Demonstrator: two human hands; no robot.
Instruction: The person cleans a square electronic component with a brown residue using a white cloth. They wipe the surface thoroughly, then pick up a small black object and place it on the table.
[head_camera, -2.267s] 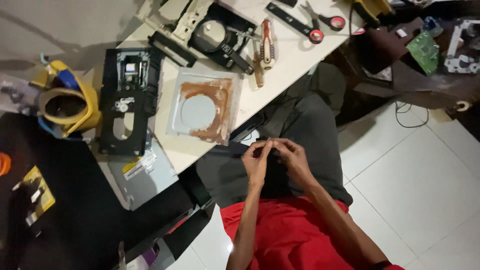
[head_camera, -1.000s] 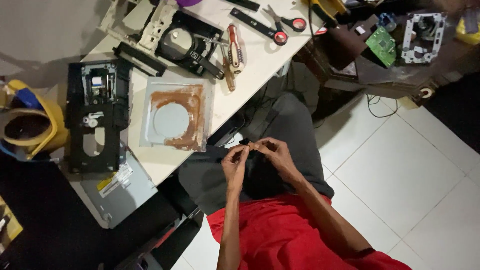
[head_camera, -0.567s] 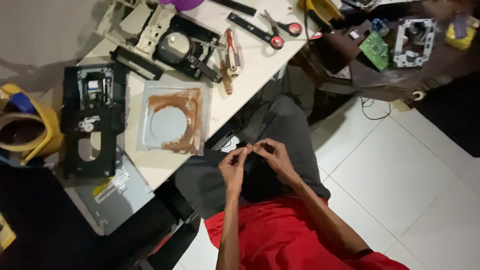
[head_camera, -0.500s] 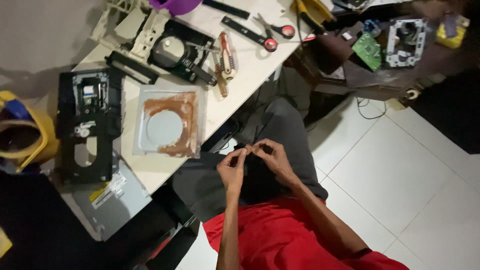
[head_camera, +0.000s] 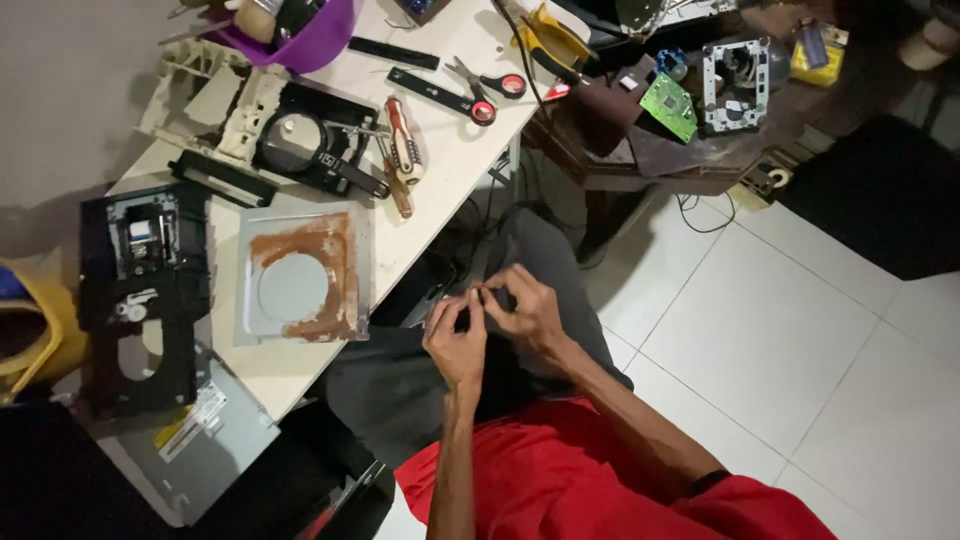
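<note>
Both hands have stayed together over the lap; only the view shifted. Fingers (head_camera: 478, 300) of left hand (head_camera: 457, 340) and right hand (head_camera: 525, 312) pinch something too small to tell. Up-left on the table (head_camera: 450, 170) lies a rusty metal plate (head_camera: 300, 276).

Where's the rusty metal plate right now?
In the head view the rusty metal plate lies flat on the white table, left of both hands, between the black drive frame and the table's edge.

**Labels and a small box**

We see a yellow and white label (head_camera: 188, 428) on the grey metal case (head_camera: 200, 455) at the tabletop's (head_camera: 450, 170) near left corner, and a small yellow box (head_camera: 815, 58) far right.
</note>
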